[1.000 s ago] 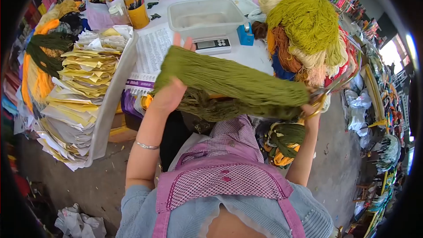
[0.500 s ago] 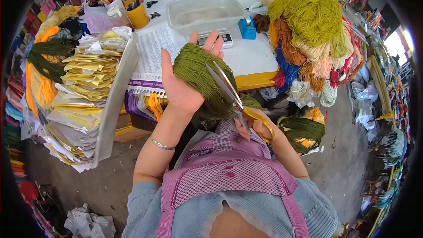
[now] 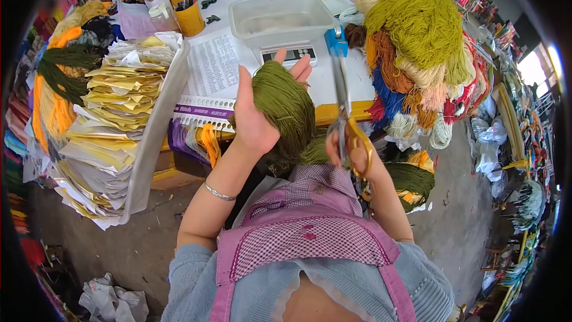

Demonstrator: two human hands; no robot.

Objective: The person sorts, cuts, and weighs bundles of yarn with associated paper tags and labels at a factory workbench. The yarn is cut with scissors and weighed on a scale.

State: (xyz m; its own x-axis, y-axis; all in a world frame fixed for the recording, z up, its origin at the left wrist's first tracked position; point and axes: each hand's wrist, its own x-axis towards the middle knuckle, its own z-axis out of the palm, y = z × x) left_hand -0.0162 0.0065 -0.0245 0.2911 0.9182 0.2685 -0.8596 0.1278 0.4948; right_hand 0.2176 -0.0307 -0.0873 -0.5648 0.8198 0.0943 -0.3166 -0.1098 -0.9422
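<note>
A skein of dark green thread [image 3: 285, 104] drapes over the palm of my left hand [image 3: 253, 124]. That hand holds it from below, thumb up at one side and fingertips showing past its far edge. To its right, my right hand [image 3: 358, 158] grips gold-handled scissors [image 3: 341, 86]. Their blades point up, close together and slightly blurred, apart from the skein. More green thread [image 3: 316, 152] shows lower down, between the skein and the checked apron [image 3: 322, 188].
A clear plastic tub [image 3: 281, 19] sits on a digital scale [image 3: 290, 55], beside a blue tape dispenser [image 3: 336, 42]. Yarn heaps [image 3: 414, 21] rise at right. A bin of paper packets [image 3: 149, 149] stands at left. A purple-edged holed card [image 3: 205, 113] lies along the table's front edge.
The scissors have moved from against the skein to its right, and their blades have swung upright. My left hand has shifted slightly right. A strand across the skein no longer shows.
</note>
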